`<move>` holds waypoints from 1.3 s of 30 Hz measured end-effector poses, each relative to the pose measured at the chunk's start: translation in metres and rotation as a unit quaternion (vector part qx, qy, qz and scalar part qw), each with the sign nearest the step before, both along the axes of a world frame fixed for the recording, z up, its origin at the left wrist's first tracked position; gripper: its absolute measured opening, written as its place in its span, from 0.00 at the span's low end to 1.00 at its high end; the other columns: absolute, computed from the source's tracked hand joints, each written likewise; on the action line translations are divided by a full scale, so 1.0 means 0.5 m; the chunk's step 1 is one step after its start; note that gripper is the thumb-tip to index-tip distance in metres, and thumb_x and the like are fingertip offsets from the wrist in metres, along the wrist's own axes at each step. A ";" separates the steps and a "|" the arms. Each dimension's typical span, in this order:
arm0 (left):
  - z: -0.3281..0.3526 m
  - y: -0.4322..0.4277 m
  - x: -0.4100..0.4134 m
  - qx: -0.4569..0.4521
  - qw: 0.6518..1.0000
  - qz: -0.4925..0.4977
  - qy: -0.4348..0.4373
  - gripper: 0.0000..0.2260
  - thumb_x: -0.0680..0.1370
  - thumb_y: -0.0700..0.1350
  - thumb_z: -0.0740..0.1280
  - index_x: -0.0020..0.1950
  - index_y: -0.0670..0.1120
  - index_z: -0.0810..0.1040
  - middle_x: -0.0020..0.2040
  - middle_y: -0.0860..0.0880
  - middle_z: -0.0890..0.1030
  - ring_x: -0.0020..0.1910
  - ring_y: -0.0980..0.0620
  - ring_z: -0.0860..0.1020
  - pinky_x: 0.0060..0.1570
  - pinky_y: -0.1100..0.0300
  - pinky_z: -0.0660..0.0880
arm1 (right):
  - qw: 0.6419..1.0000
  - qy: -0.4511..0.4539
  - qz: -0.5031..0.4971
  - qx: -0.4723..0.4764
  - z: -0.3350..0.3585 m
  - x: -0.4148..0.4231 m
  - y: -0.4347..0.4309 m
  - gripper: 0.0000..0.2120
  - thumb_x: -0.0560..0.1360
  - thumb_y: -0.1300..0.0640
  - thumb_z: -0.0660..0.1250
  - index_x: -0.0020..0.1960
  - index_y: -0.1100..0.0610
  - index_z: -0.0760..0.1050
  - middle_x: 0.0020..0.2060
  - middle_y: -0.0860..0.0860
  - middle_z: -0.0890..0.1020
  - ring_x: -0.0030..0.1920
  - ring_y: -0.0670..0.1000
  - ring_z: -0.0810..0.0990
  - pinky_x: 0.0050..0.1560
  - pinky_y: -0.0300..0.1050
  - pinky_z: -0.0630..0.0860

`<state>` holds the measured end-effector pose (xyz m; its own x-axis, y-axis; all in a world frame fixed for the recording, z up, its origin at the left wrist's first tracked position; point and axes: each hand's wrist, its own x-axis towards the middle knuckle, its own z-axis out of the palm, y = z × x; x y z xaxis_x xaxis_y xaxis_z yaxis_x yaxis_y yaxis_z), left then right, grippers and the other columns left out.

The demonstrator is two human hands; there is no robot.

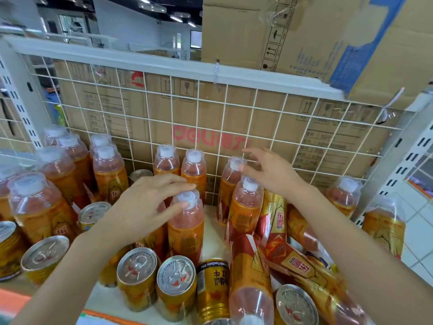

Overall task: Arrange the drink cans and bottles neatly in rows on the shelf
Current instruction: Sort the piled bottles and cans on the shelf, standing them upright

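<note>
Left fingers point(180, 184) pinching bottle cap point(185, 197), red "deli" carton point(161, 118) behind

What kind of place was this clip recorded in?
Probably a shop or stockroom: a white shelf with a wire-grid back, crowded with matching drink bottles and cans, cardboard cartons stacked behind.

- White wire grid point(198, 118), tied with a white cord point(216, 71) to a white rail point(140, 61) above.
- Behind the grid, stacked brown cardboard boxes point(164, 127), printed with a red logo point(210, 138).
- Above the rail, a larger cardboard box point(246, 31), marked with a blue strip point(365, 43).
- Slotted white uprights point(407, 156) at both edges.
- Strip lights point(152, 7), mounted on the far ceiling.
- Pale tiled floor point(419, 233) at right.
</note>
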<state>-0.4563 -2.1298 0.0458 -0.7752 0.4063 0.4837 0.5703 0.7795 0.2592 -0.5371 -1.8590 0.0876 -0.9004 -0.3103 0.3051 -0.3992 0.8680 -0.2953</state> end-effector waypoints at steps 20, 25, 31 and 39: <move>-0.099 0.021 0.190 -0.008 0.998 -0.061 -0.025 0.16 0.75 0.57 0.57 0.62 0.60 0.71 0.62 0.59 0.75 0.61 0.58 0.71 0.57 0.53 0.72 | 0.996 -0.024 0.015 -0.089 -0.117 0.393 0.017 0.25 0.72 0.34 0.55 0.64 0.43 0.71 0.56 0.37 0.74 0.53 0.44 0.77 0.54 0.46 0.76; -0.139 0.028 0.227 -0.042 0.995 -0.071 -0.062 0.18 0.74 0.58 0.56 0.62 0.58 0.73 0.61 0.57 0.75 0.62 0.55 0.72 0.57 0.54 0.71 | 0.996 -0.056 0.004 -0.066 -0.166 0.459 0.005 0.36 0.65 0.23 0.53 0.65 0.41 0.69 0.62 0.36 0.70 0.62 0.38 0.69 0.59 0.42 0.73; -0.156 0.066 0.238 -0.046 0.991 -0.089 -0.092 0.22 0.75 0.56 0.58 0.69 0.55 0.70 0.72 0.55 0.64 0.72 0.53 0.61 0.67 0.58 0.59 | 0.999 -0.012 -0.027 0.027 -0.212 0.465 0.000 0.35 0.68 0.44 0.72 0.71 0.42 0.62 0.71 0.41 0.63 0.68 0.49 0.67 0.55 0.47 0.75; -0.176 0.117 0.215 -0.138 0.989 -0.041 -0.013 0.26 0.62 0.62 0.74 0.56 0.53 0.80 0.57 0.53 0.81 0.57 0.52 0.79 0.53 0.58 0.75 | 0.999 0.039 0.031 0.003 -0.213 0.450 0.012 0.29 0.65 0.43 0.67 0.65 0.44 0.67 0.66 0.43 0.72 0.62 0.47 0.74 0.53 0.43 0.76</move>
